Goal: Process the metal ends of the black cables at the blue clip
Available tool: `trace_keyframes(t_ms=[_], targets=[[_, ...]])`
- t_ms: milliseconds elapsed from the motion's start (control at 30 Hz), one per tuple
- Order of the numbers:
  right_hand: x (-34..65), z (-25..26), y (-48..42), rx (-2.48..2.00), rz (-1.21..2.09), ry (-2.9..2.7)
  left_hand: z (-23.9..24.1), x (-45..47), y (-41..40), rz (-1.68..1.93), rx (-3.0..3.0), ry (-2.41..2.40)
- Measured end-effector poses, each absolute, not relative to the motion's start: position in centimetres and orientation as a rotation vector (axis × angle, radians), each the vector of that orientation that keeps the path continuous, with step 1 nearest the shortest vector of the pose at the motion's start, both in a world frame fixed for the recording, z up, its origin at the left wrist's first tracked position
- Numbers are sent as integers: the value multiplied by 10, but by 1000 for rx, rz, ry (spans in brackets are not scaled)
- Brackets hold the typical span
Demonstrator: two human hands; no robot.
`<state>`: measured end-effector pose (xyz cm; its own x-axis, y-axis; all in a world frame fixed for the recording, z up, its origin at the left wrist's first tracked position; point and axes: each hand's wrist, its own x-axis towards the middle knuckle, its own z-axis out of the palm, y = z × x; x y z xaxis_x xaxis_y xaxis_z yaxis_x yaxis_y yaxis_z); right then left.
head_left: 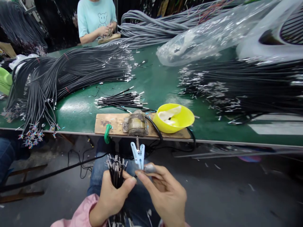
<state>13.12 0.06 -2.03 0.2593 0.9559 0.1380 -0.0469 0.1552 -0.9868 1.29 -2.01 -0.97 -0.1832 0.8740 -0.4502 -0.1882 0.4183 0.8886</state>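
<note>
My left hand (113, 195) is closed around a bundle of short black cables (115, 175), their stripped silvery ends pointing up. One cable seems to stick out sideways past my left thumb. There my right hand (163, 189) pinches with thumb and forefinger, on what looks like that cable's end; the fingertips partly hide it. Silver-grey wrapping covers one of my right fingers. Just above this pinch, a light-blue clothespin (139, 156) hangs nose down, touching or nearly touching my fingertips. It is fixed to the shaft of a small, worn motor (137, 123).
The motor sits on a wooden board (111, 121) at the edge of the green table (153, 82), beside a yellow bowl (175, 124) and green clamp (107, 134). Black cables (120, 100) lie behind; larger piles (78, 66) flank them. A co-worker (97, 22) sits opposite.
</note>
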Motion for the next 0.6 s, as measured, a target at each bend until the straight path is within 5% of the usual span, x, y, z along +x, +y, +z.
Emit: trace_keyframes(t_ms=[100, 200, 433, 600], targets=[[125, -18, -5, -1193, 567, -1207, -12, 14, -21, 1105, 629, 1453], [125, -18, -6, -1150, 549, -1310, -17, 14, -21, 1039, 574, 1366], [137, -20, 3, -1041, 1047, -1257, -21, 7, -17, 1004, 609, 1312], [135, -21, 12, -805, 1829, -732, -24, 4, -10, 1056, 840, 1296]])
